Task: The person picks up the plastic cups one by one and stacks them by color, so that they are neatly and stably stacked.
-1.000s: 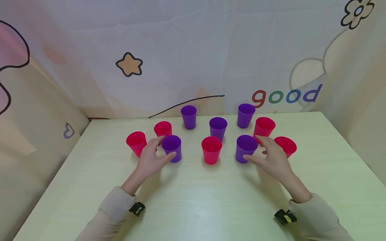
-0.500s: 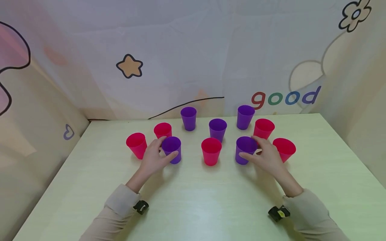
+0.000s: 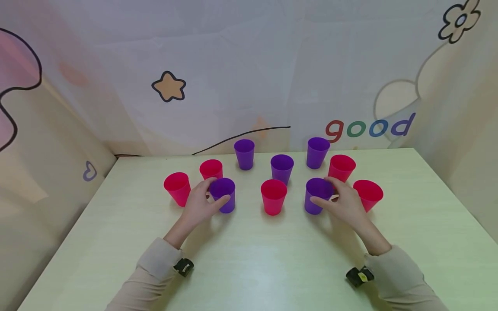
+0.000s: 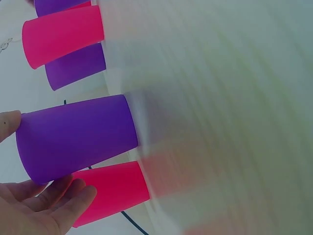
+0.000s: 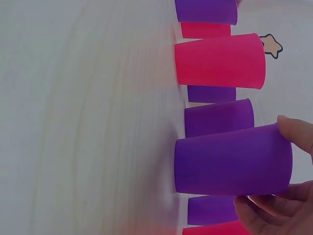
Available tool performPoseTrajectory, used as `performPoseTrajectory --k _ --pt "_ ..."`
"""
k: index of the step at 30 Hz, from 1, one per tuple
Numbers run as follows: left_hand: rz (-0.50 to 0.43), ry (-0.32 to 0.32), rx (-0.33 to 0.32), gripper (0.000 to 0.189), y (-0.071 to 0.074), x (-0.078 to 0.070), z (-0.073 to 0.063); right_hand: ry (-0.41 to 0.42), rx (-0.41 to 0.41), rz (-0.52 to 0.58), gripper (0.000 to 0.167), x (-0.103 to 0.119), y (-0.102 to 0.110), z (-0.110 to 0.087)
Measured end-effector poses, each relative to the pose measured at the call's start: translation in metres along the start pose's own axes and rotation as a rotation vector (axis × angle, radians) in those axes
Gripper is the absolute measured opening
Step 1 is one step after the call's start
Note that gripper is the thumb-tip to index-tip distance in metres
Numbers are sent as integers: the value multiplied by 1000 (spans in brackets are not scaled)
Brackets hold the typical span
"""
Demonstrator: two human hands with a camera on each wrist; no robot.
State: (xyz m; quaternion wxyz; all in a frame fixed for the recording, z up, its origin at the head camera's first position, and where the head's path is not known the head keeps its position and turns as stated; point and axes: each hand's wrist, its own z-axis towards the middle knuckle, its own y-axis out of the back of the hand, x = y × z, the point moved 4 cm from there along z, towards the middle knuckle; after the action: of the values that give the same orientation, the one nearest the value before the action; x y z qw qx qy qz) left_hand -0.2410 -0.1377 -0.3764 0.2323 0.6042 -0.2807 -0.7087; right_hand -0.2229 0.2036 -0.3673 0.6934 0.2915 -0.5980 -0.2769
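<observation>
My left hand [image 3: 200,205] pinches an upright purple cup [image 3: 225,198] near its rim, thumb on the near side and fingers behind. In the left wrist view the thumb and fingertips lie on opposite sides of that purple cup [image 4: 78,137]. My right hand [image 3: 346,201] grips a second purple cup [image 3: 316,199] the same way; the right wrist view shows this cup [image 5: 230,161] between thumb and fingers. Between the two held cups stands a red cup [image 3: 273,198].
Behind are more purple cups [image 3: 282,168], one at the back left [image 3: 244,155] and one at the back right [image 3: 317,153]. Red cups [image 3: 177,190] stand beyond the left hand, others [image 3: 368,194] by the right. A printed cloth [image 3: 241,77] hangs behind the pale table [image 3: 249,268].
Both hands have closed in on their purple cups; the right hand moved left and its thumb now overlaps the cup more. The cups have stayed in place.
</observation>
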Motion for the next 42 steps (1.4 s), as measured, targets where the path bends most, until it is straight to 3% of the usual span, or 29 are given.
performPoseTrajectory --k 30,42 --pt "-44 -70 12 60 0 -2 -9 -21 37 40 74 1 3 -10" --pt "-49 -60 19 59 -2 -3 -13 -6 38 46 72 1 4 -14"
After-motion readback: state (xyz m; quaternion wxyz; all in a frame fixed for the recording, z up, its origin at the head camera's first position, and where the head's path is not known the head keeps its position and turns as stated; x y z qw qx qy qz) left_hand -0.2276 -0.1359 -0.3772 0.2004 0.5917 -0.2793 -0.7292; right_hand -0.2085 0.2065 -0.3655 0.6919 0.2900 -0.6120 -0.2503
